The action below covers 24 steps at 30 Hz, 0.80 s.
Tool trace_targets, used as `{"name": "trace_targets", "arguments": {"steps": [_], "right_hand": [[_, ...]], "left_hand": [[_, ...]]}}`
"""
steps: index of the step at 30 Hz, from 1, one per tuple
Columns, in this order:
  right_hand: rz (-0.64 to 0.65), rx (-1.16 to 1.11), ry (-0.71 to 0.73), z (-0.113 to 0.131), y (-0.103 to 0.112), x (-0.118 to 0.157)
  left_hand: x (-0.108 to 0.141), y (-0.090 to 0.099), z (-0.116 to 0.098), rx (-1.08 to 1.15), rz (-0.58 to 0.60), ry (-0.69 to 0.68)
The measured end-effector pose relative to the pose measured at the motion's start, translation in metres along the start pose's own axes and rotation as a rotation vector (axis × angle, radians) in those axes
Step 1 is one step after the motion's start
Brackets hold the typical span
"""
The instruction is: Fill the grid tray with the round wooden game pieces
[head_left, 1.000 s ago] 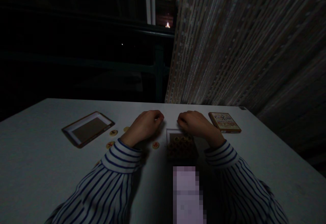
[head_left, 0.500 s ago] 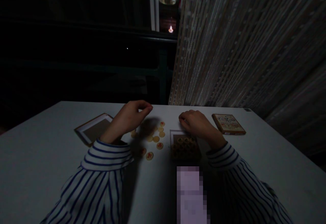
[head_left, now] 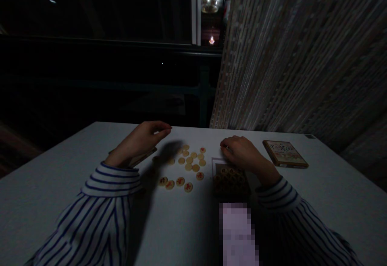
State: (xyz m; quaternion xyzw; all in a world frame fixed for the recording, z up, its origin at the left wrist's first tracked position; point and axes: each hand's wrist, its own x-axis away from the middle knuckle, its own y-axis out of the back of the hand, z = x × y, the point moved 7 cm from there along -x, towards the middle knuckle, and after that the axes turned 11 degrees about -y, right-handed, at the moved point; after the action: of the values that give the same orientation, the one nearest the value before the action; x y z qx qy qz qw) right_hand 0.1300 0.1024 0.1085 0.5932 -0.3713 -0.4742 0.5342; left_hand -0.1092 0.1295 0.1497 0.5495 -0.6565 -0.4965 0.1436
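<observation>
My left hand (head_left: pixel 142 139) hovers over the left part of the table, thumb and fingertips brought together; anything between them is too small to make out. Round wooden pieces (head_left: pixel 196 168), some with red characters, lie scattered between my hands. Near the far side of an open box (head_left: pixel 214 162) is my right hand (head_left: pixel 238 150), its fingers curled and closed; what they hold, if anything, is hidden. Inside the box sit several round pieces with dark characters (head_left: pixel 231 171) in rows. Behind my left wrist, a flat tray or lid (head_left: pixel 143 157) is mostly covered.
A flat printed box (head_left: pixel 284 153) lies on the white table (head_left: pixel 326 201) at the right. A bead-string curtain (head_left: pixel 272 56) hangs behind the table's right side. A blurred pinkish object (head_left: pixel 237 233) is at the near edge, below the open box.
My left hand has moved left, away from the scattered pieces, uncovering more of them and covering most of the tray. The view has shifted slightly; my right hand stays by the open box.
</observation>
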Motion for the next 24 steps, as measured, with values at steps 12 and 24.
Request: {"name": "trace_targets", "arguments": {"steps": [12, 24], "right_hand": [[-0.009, -0.108, 0.050, 0.019, -0.011, -0.004], [0.150, 0.036, 0.178, 0.077, -0.029, -0.036]], "left_hand": [[0.025, -0.019, 0.029, -0.123, 0.276, 0.020], [0.028, -0.044, 0.043, -0.102, 0.385, -0.101]]}}
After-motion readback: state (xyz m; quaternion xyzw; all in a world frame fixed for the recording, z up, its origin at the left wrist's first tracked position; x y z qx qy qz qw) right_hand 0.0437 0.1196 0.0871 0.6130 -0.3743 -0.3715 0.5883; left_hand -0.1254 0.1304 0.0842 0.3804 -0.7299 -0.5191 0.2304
